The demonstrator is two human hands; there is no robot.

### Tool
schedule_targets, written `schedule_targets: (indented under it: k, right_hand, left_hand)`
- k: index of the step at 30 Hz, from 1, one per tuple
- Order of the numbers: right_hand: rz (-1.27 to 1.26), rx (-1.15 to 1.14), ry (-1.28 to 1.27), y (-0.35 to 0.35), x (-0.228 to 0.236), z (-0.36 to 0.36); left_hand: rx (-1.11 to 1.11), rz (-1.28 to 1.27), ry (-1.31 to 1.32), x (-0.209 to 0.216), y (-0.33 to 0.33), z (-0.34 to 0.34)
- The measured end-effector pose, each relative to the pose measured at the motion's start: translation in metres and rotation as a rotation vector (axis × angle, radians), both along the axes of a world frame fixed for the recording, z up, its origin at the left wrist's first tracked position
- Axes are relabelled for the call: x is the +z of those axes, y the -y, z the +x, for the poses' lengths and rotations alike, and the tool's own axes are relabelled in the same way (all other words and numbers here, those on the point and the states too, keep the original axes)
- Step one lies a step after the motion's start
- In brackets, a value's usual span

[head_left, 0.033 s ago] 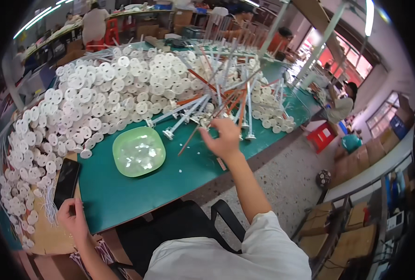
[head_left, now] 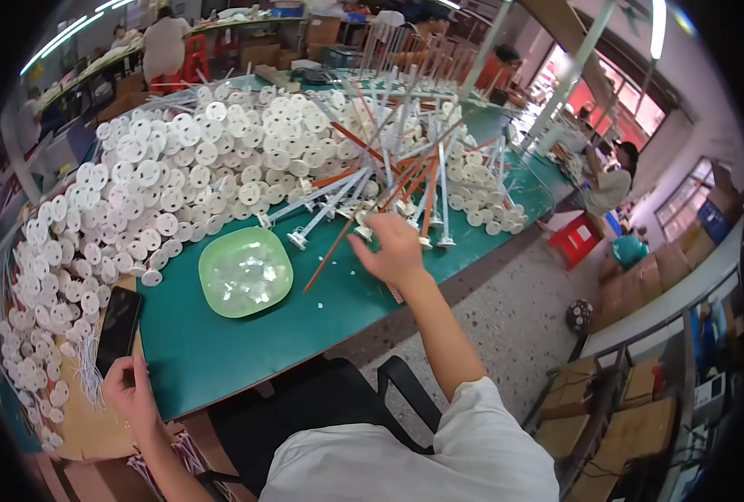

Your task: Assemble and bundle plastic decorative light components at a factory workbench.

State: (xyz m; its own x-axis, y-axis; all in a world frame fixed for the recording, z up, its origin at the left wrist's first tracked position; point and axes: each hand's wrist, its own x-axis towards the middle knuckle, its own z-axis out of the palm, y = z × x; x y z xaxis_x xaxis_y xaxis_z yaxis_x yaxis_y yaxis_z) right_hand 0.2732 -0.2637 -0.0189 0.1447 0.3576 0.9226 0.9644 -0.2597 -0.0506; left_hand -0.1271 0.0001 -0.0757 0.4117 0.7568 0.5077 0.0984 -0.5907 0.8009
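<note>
My right hand [head_left: 391, 255] reaches over the green table, at the near side of a jumble of sticks. Its thumb and bent fingers are on a thin reddish-brown stick [head_left: 322, 269], whose lower end points toward me; part of the grip is hidden. Close by lie white and orange sticks [head_left: 330, 201] with white end pieces. To the left of this hand is a light green square dish [head_left: 246, 309] of small clear pieces. My left hand [head_left: 132, 391] rests loosely curled at the table's near edge, with nothing visible in it, beside a black phone [head_left: 119, 322].
A large heap of white round discs with holes [head_left: 171, 176] covers the far and left parts of the green table [head_left: 188, 360]. White strings [head_left: 92, 372] lie by the phone. A black chair [head_left: 305, 402] stands under me. A red stool [head_left: 574, 241] and several people are farther off.
My right hand has shifted slightly left and nearer. The reddish-brown stick has slid down and to the left, out from the jumble. The left hand has hardly moved.
</note>
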Motion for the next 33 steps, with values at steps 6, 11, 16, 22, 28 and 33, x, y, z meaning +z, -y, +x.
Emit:
schedule_targets:
  k: [6,11,16,22,28,33]
  right_hand:
    - [-0.414,-0.086,-0.174,0.000,0.003,-0.011]
    - [-0.401,-0.016,-0.076,-0.006,-0.005,0.001]
    - [0.116,0.031,-0.273,0.029,0.001,0.025]
    - [0.090,-0.183,-0.395,0.028,0.051,0.054]
    - [0.344,0.176,-0.926,0.014,0.040,0.113]
    - [0.283,0.033,-0.989,0.006,0.049,0.137]
  left_hand:
    - [-0.026,-0.040,0.032,0.004,0.004,0.007]
    - [0.003,-0.049,0.057,0.004,0.003,0.005]
    - [-0.002,0.015,-0.027,0.012,0.007,0.004]
    - [0.035,0.020,-0.004,0.020,0.014,0.010]
    - [0.065,0.039,-0.038,0.018,0.015,0.012]
    - [0.039,0.041,-0.093,0.025,0.018,0.015]
